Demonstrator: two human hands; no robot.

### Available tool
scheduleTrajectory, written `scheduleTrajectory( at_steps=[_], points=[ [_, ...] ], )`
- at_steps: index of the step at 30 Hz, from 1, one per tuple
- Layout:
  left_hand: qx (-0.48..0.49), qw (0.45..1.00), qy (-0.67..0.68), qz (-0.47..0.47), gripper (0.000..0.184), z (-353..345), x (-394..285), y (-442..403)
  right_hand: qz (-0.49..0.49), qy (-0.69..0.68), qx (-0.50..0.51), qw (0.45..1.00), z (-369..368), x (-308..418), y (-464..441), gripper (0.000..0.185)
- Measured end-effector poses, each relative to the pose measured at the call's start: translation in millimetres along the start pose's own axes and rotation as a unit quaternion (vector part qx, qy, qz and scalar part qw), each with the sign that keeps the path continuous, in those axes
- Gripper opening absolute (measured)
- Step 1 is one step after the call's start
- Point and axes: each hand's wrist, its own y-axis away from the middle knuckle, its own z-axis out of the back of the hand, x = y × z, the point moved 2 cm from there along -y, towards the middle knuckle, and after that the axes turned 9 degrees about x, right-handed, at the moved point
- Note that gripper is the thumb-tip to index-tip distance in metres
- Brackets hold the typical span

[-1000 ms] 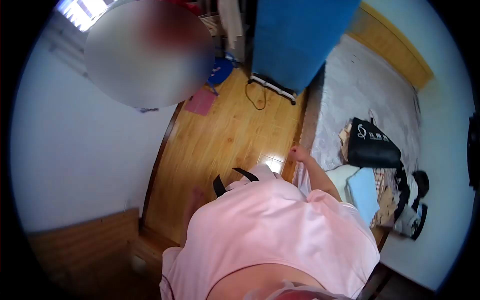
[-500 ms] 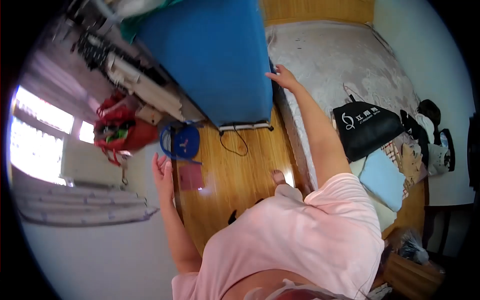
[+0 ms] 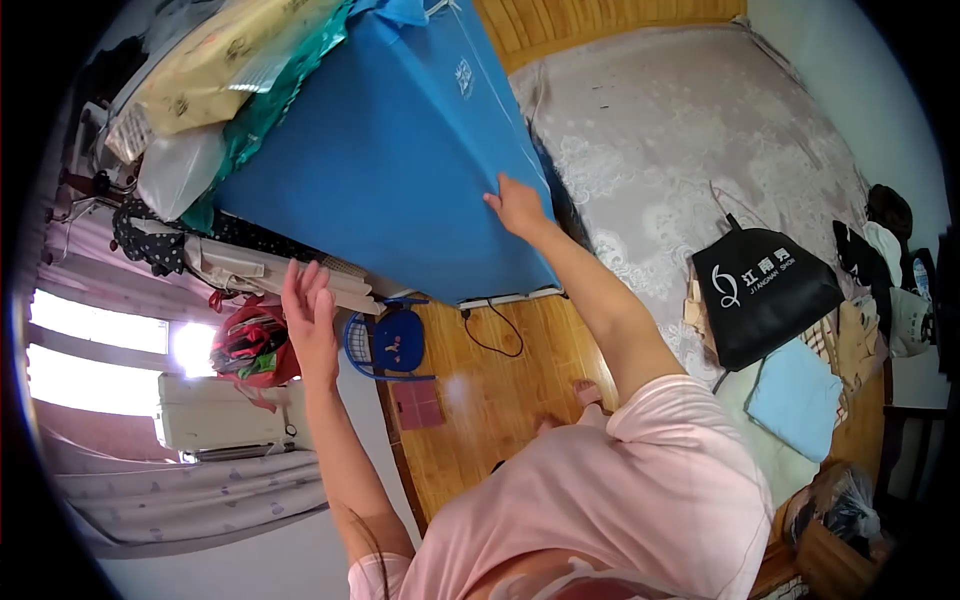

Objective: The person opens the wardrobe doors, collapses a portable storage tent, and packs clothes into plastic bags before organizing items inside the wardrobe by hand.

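My right hand is at the right part of a tall blue fabric cover, its fingers curled at the cloth near the edge beside the bed; whether it pinches the fabric is hard to tell. Raised on the left, my left hand has its fingers apart and holds nothing. It is in front of the light-coloured clothes hanging by the cover. Plastic-wrapped yellow packages and a green bag lie on top of the cover's left side.
A blue chair and a pink mat stand on the wooden floor, near a dark cable loop. On the right is the bed with a black bag and folded blue cloth. A red bag hangs at the left.
The view has moved closer to the blue cover. Both hands have risen and reached forward, and my right hand has come from over the bed's edge onto the cover.
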Motion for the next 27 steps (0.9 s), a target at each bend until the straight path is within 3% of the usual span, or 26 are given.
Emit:
scheduleTrajectory(
  at_steps=[5,8,10,12,15,18,20,21,22,23,24,25,26,27],
  points=[
    [-0.012,0.998,-0.025,-0.061,0.070,-27.9,1.9,-57.5,0.046,0.003,0.046,0.998,-6.5,17.6,25.0,0.031],
    [-0.052,0.992,-0.037,-0.106,0.093,-49.9,-10.3,-81.7,0.074,0.053,0.071,0.993,-13.3,39.9,44.5,0.033],
    [-0.132,0.971,-0.136,-0.143,0.098,-57.5,-6.3,-90.9,0.063,0.037,0.124,0.990,-30.8,53.1,54.1,0.037],
    [-0.192,0.950,-0.151,-0.193,0.106,-56.0,-2.3,-96.5,0.138,0.056,0.167,0.975,-55.8,75.7,70.8,0.039],
    [-0.168,0.962,-0.147,-0.155,0.103,-20.4,19.4,-82.5,0.246,0.056,0.219,0.942,-80.6,85.1,77.6,0.033],
    [-0.171,0.969,-0.121,-0.129,0.104,0.8,34.0,-73.1,0.286,-0.058,0.302,0.908,-60.3,74.9,52.6,0.029],
    [-0.257,0.948,-0.090,-0.166,0.097,-18.9,17.5,-63.2,0.109,-0.155,0.208,0.960,1.8,67.6,11.3,0.032],
    [-0.297,0.934,-0.075,-0.184,0.094,-34.1,5.9,-55.7,0.092,-0.250,0.082,0.960,38.4,67.8,-8.0,0.036],
    [-0.353,0.893,-0.126,-0.249,0.083,-51.8,-6.9,-45.6,-0.001,-0.307,0.083,0.948,62.9,57.4,-38.5,0.036],
    [-0.408,0.841,-0.176,-0.310,0.073,-68.2,-17.9,-36.5,0.011,-0.274,0.030,0.961,89.2,52.0,-67.9,0.039],
    [-0.307,0.833,-0.151,-0.435,0.061,-79.8,-22.1,-35.1,0.071,-0.256,-0.027,0.964,103.1,54.8,-96.2,0.039],
    [-0.211,0.827,-0.210,-0.476,0.052,-94.1,-41.2,-39.4,0.136,-0.237,-0.084,0.958,114.8,61.3,-119.9,0.039],
    [-0.104,0.814,-0.255,-0.511,0.044,-108.7,-59.4,-43.4,0.151,-0.208,-0.063,0.964,120.3,67.2,-141.8,0.039],
    [-0.002,0.807,-0.376,-0.456,0.040,-124.9,-88.3,-60.4,0.164,-0.182,-0.045,0.968,122.3,75.0,-161.2,0.039]
  ],
)
